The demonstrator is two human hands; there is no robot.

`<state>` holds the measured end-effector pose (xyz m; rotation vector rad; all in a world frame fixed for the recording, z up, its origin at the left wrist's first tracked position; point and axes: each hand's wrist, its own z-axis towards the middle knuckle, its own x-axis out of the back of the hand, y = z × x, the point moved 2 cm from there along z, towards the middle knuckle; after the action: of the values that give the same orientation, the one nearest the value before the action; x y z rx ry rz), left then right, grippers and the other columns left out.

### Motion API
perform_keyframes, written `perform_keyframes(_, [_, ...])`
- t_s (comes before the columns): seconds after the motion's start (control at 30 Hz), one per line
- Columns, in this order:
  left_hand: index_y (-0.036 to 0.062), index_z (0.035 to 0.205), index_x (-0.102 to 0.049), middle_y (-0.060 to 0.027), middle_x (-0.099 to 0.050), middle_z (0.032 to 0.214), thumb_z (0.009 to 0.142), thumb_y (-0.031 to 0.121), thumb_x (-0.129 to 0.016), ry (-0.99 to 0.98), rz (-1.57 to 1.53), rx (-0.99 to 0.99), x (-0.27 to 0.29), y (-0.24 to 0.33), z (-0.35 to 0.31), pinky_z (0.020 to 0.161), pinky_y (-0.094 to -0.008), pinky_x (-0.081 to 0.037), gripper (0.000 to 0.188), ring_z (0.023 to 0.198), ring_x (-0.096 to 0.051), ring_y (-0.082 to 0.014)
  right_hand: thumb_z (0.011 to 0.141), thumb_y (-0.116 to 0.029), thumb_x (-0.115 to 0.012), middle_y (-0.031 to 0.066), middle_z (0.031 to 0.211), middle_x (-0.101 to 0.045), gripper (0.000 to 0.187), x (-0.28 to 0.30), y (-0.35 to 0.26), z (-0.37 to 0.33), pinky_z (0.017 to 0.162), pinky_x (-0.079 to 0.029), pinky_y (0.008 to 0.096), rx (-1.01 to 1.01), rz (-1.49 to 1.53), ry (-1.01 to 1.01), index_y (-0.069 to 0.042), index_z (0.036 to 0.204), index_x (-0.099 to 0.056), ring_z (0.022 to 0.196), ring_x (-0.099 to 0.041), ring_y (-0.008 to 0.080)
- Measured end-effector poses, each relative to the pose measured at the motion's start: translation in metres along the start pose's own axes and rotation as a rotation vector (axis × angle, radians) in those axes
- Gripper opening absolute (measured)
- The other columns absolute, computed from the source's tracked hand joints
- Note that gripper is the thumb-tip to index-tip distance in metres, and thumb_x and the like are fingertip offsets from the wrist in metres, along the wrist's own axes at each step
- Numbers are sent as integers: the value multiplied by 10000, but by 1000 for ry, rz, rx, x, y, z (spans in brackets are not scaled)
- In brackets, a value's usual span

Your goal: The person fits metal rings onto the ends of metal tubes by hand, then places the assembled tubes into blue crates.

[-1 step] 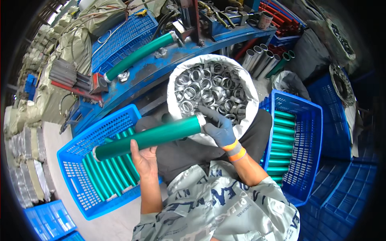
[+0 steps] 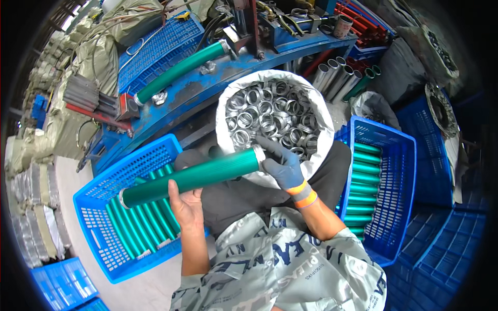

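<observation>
A green metal tube [image 2: 192, 179] lies slantwise across my lap, with a silver ring [image 2: 122, 198] at its left end. My bare left hand [image 2: 185, 205] grips it from below near the middle, thumb up along the near side. At the tube's right end, my right hand [image 2: 282, 165], in a grey-blue glove with an orange cuff, has its fingers closed around a silver end ring [image 2: 259, 154]. Just beyond that hand stands a white sack [image 2: 224, 115] full of loose silver rings [image 2: 265, 107].
Blue crates holding green tubes stand at my left [image 2: 93, 228] and right [image 2: 397, 207]. A blue workbench [image 2: 197, 85] crosses ahead, with another green tube [image 2: 181, 71] clamped in a fixture. Silver tubes [image 2: 337, 78] stand upright beyond the sack. Stacked blue crates [image 2: 436, 243] fill the far right.
</observation>
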<state>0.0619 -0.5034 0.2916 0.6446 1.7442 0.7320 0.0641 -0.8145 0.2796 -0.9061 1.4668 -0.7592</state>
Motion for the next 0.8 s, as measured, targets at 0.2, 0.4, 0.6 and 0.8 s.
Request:
perform_keyframes(0.2, [91, 1426, -685, -142, -727, 1457, 1117, 416, -742, 16, 25, -30, 14, -7, 2, 1108, -500, -622, 452, 1309, -731, -293, 1034, 3, -732, 97, 1409, -721, 621, -1, 6, 2, 1104, -551, 321, -11, -99, 17, 43, 1633, -575, 1252, -697, 162])
perform_keyframes(0.4, [80, 1428, -686, -143, -724, 1457, 1097, 393, -772, 40, 48, -73, 18, -14, 16, 1071, -503, -645, 464, 1292, -737, -306, 1035, -2, -738, 70, 1357, -725, 607, 2, 6, 27, 1042, -561, 280, -94, -75, -52, 44, 1622, -589, 1180, -691, 115])
perform_keyframes(0.6, [68, 1462, -656, -141, -715, 1472, 1103, 453, -753, 53, -98, -71, 37, -4, 43, 1127, -512, -612, 535, 1338, -712, -301, 962, 97, -735, 142, 1585, -643, 765, -21, -9, 53, 1069, -578, 300, 38, -179, -211, 36, 1688, -501, 1287, -687, 132])
perform_keyframes(0.8, [46, 1448, -640, -140, -678, 1500, 1078, 536, -764, 29, -260, -31, 43, 32, 66, 1215, -513, -554, 626, 1421, -648, -316, 1160, -288, -634, 155, 1563, -682, 579, -38, -30, 201, 1174, -512, 327, 114, -392, -130, 77, 1607, -582, 1386, -660, 187])
